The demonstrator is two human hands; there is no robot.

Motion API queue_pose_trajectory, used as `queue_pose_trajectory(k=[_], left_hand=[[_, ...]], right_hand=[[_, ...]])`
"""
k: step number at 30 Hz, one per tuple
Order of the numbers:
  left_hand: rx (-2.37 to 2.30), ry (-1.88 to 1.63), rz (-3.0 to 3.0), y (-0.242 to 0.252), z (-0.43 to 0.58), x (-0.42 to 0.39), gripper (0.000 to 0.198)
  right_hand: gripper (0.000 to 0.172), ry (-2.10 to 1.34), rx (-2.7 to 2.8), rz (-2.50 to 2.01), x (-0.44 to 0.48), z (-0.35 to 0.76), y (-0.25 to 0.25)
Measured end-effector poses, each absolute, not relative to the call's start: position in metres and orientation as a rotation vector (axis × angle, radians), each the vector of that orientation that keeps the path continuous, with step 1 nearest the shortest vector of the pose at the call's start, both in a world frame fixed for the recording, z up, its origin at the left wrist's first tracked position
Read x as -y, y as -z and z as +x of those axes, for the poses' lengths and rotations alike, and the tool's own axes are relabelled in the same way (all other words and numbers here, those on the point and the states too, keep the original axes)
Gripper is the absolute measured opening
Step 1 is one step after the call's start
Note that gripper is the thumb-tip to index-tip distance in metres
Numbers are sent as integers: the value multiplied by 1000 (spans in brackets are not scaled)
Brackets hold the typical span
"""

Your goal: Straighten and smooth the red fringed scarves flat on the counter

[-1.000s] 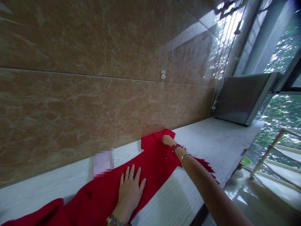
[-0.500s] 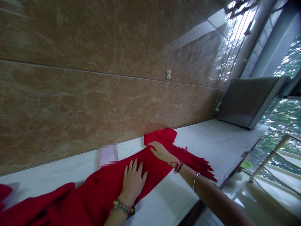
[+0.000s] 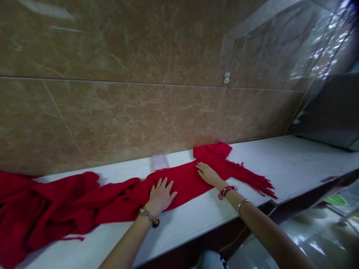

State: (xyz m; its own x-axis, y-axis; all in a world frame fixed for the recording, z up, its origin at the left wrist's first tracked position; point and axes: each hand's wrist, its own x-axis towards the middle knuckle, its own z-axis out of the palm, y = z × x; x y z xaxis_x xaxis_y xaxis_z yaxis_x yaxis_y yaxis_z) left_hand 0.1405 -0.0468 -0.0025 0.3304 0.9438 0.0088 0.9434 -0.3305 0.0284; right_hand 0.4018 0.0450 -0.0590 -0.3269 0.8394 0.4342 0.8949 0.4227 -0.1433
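A long red fringed scarf stretches along a white wood-grain counter. My left hand rests palm down on its middle stretch, fingers spread. Farther right, my right hand lies flat on the cloth, fingers extended, close to where a short folded piece sticks up against the wall. The fringe fans out to the right of that hand. Left of my left hand the cloth is rumpled into loose folds and a heap.
A small pale, blurred-out item sits behind the scarf by the brown marble-tiled wall. At the far right end stands a dark grey box-like appliance. A green basin is on the floor beyond the counter's front edge.
The view has turned left, so more of the rumpled scarf shows. My left hand stays on the cloth; my right hand remains near the folded piece, now laid flatter.
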Motion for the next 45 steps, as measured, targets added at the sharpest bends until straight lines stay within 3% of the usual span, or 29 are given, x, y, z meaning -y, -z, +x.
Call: queue_pose_trajectory(k=[3,11,15,18,25,31,36,45], left_hand=[[-1751,6,2608,-7,100,58,49],[-1605,-370,2923,-25,19,62,37],[-1913,-346,2854,-17,-20,74,49],[-2059,-202,2784,-2,-54,84,61],[-2074,-194,2764,-6,-132,88,42],[-1821,-270,2896,-20,-59,104,36],[-1450,-18,3010,-9,21,103,32],[-1386,120,2853,-27,-5,121,31]], right_hand=[[35,181,2219,-1462,-40,401,55],[32,160,2356,-1176,-6,311,24],[36,-116,2565,-751,18,263,19],[40,-235,2567,-714,27,255,26],[34,-317,2538,-706,22,261,34],[34,-359,2519,-712,20,259,31],[33,-376,2506,-725,23,263,28],[30,-369,2512,-688,18,263,29]])
